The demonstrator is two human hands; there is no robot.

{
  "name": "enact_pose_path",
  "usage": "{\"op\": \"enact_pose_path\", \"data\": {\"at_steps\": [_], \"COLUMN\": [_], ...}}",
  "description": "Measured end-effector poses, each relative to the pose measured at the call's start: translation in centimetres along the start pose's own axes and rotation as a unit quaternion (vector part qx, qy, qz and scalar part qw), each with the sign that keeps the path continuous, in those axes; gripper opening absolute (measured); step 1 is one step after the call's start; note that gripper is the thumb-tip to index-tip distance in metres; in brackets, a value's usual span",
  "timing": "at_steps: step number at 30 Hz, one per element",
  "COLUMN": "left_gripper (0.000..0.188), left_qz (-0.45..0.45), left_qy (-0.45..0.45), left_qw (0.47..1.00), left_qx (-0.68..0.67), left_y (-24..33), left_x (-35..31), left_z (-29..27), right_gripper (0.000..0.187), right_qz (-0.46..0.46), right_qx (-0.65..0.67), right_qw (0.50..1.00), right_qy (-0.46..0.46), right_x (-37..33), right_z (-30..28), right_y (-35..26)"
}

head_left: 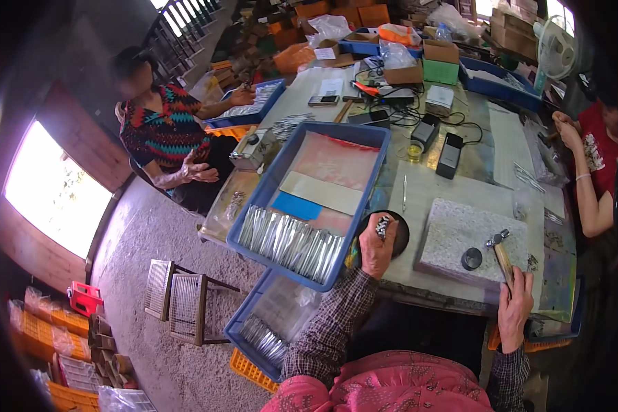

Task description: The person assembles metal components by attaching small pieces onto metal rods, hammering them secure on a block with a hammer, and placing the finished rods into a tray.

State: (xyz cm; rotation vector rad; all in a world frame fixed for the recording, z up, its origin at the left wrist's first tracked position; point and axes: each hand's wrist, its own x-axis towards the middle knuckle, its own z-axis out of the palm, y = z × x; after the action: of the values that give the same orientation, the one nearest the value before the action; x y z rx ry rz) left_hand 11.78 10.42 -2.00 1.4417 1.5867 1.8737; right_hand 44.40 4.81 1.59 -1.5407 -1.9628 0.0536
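My right hand (pixel 516 310) grips the wooden handle of a small hammer (pixel 503 255), its metal head over a pale speckled stone block (pixel 452 230). A round dark metal piece (pixel 472 258) sits on that block. At the table's near edge, my left hand (pixel 378 245) is closed around several small shiny metal pieces (pixel 382 226), whose exact kind I cannot make out. It is over a round black dish (pixel 402 237), partly hiding it. Beside it stands a blue tray (pixel 380 154) with a row of thin silver metal rods (pixel 292 240). A single thin silver rod (pixel 404 192) lies behind the block.
Below the tray, a second blue bin (pixel 254 299) holds more rods. Two co-workers sit at the table, one left (pixel 161 130), one right (pixel 601 172). Black devices (pixel 450 156) with cables, a small yellow jar (pixel 415 152) and a fan (pixel 557 48) stand farther back. A slatted stool (pixel 187 309) is on the floor.
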Motion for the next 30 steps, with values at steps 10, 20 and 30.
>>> {"op": "enact_pose_path", "data": {"at_steps": [10, 20, 30], "left_gripper": [0.014, 0.016, 0.018], "left_qz": [-0.061, -0.107, -0.168], "left_qy": [-0.124, -0.119, 0.003], "left_qw": [0.99, 0.971, 0.939], "left_qx": [0.016, 0.179, 0.301], "left_y": [6.7, 5.6, -1.4], "left_x": [-4.4, -10.7, -14.5], "left_z": [-6.1, -16.0, -26.1], "right_gripper": [0.041, 0.038, 0.036], "right_qz": [0.006, -0.003, -0.053], "right_qx": [-0.002, -0.014, -0.064], "right_qw": [1.0, 1.0, 0.996], "right_qy": [-0.002, 0.001, -0.009], "right_x": [0.1, -0.2, 0.4], "right_z": [0.3, 0.1, 0.3], "right_y": [0.6, 0.7, 1.9]}}
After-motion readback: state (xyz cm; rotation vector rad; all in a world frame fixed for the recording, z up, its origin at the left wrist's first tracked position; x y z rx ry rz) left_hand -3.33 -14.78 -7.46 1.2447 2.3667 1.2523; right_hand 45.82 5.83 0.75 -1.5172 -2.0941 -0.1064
